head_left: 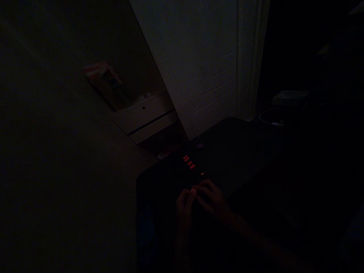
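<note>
In the dim light, my left hand point(184, 201) is closed in a pinch over the dark table point(236, 146). A small pinkish-lit spot shows at its thumb and fingertips, too dark to name. My right hand point(212, 198) comes in from the right, fingers bent and their tips meeting at that same spot. Beyond the hands lie several small red-orange pieces point(192, 166) in a slanting row. A smaller orange piece point(202, 173) sits apart, nearer my right hand. What these pieces are cannot be made out.
A small purplish item point(200, 145) lies near the table's far edge. Behind stands a pale door-like panel point(196, 57), with a drawer unit point(148, 117) to its left. At the right are a pale box-like object point(290, 97) and a white cable point(264, 113).
</note>
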Demonstrator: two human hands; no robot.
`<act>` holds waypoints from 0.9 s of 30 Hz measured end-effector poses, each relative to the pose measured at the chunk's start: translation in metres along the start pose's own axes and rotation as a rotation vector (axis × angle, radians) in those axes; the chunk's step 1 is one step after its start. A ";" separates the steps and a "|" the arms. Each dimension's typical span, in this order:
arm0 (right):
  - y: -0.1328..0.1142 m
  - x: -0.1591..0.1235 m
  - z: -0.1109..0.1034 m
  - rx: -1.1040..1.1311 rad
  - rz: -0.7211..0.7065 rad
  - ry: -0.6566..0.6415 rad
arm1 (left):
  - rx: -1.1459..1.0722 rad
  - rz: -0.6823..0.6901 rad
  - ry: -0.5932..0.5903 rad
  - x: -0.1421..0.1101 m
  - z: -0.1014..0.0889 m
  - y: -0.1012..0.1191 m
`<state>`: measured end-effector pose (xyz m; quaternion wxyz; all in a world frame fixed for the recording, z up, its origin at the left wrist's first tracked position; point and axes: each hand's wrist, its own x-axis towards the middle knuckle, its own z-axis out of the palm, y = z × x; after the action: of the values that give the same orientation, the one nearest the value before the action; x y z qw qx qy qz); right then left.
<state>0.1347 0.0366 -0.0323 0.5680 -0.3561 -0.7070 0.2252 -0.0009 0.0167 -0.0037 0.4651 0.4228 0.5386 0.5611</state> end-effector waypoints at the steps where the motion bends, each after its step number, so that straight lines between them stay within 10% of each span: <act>1: -0.001 0.001 0.000 0.009 0.006 0.002 | 0.005 0.006 0.000 0.000 0.000 0.000; 27: 0.000 0.011 -0.002 0.096 0.105 -0.016 | 0.013 0.064 0.124 0.002 0.002 0.000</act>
<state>0.1354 0.0447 -0.0243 0.5662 -0.3633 -0.6802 0.2911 0.0006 0.0192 -0.0033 0.4102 0.4072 0.5561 0.5972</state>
